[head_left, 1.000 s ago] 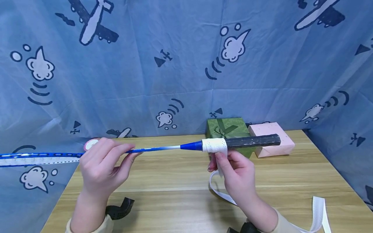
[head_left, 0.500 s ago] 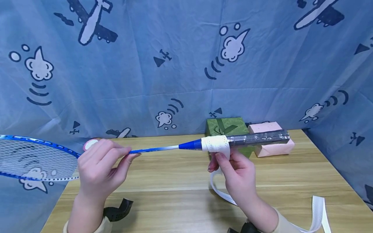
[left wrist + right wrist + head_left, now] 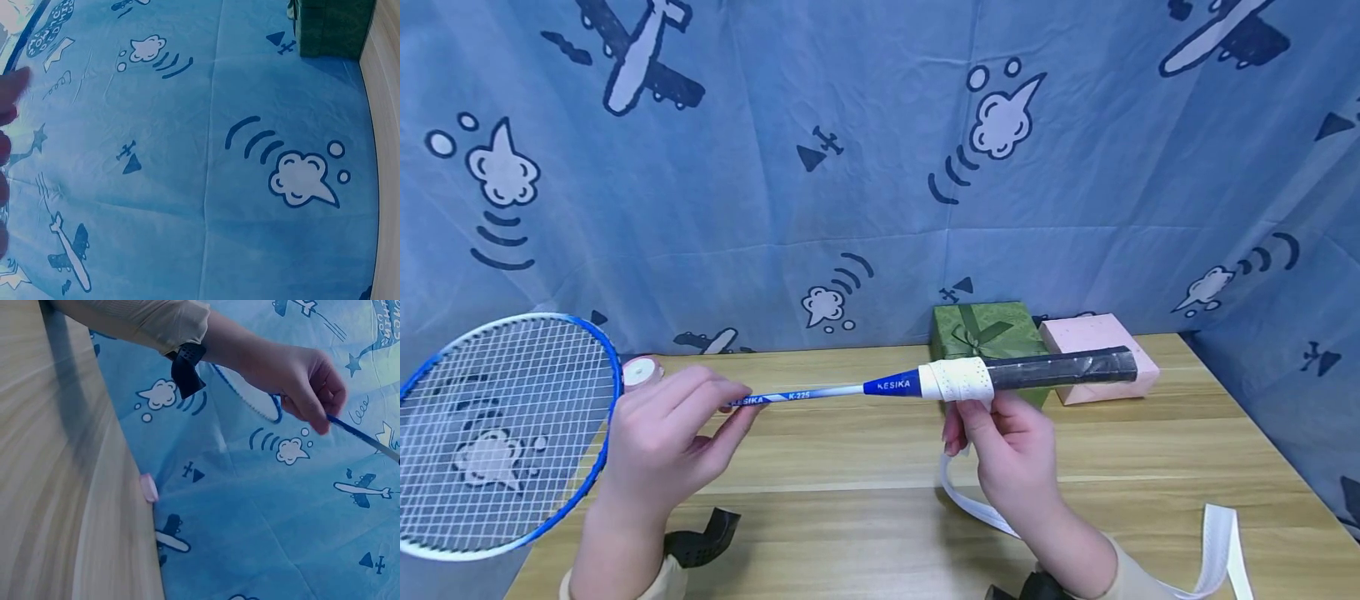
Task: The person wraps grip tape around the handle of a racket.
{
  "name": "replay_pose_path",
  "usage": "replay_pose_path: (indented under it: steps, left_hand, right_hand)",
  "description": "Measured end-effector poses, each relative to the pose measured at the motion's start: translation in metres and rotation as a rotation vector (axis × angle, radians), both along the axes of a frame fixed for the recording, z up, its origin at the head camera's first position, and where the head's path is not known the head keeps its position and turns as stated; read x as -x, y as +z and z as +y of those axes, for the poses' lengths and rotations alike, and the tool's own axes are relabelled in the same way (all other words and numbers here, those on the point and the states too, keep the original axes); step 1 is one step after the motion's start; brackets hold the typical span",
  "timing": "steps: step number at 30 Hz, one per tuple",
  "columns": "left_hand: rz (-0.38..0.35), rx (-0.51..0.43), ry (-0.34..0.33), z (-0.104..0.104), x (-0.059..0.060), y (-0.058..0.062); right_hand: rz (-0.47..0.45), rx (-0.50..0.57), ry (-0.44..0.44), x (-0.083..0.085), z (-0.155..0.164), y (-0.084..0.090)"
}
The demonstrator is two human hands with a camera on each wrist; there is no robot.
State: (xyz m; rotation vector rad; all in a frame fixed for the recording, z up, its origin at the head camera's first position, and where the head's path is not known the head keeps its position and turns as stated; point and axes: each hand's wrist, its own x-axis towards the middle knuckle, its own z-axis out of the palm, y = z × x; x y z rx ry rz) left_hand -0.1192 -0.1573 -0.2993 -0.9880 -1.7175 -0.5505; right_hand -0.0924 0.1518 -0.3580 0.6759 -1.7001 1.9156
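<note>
A blue and white badminton racket [image 3: 891, 384] lies sideways in the air in the head view, its strung head at the left. My left hand [image 3: 673, 442] pinches the thin shaft between thumb and fingers; the right wrist view shows this hand [image 3: 300, 381] too. White perforated grip tape [image 3: 958, 379] wraps the part of the handle beside the blue cone. Further right the handle [image 3: 1063, 368] is black. Just below the wrapped part, my right hand [image 3: 1015, 450] pinches the tape. The fingers at the left edge of the left wrist view are cut off.
From the right hand a loose tape strip [image 3: 970, 504] runs down to the wooden table [image 3: 850, 533], with a folded length [image 3: 1221, 542] at right. Behind the handle stand a green gift box [image 3: 988, 329] and a pink box [image 3: 1105, 333]. A pink-rimmed roll [image 3: 642, 372] sits at the back left.
The racket has turned about its shaft: its head was edge-on and now shows its strings broadly. The tape has wound slightly further round and along the handle. Both hands stay nearly in place.
</note>
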Motion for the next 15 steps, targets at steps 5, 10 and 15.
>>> replay_pose_path:
  steps: [5, 10, 15]
  left_hand:
    - [-0.016, 0.023, 0.034, -0.0036, -0.0001, -0.0008]
    - [0.026, -0.036, 0.082, -0.0049, 0.0005, -0.0014]
    - [0.047, -0.095, 0.116, -0.0039, 0.0016, -0.0019]
  right_hand:
    - [0.026, -0.010, 0.012, 0.0001, -0.0007, -0.0010]
    - [0.021, -0.010, 0.002, -0.0009, -0.0002, 0.0001]
    - [0.019, -0.023, 0.007, -0.0017, -0.0005, 0.0011]
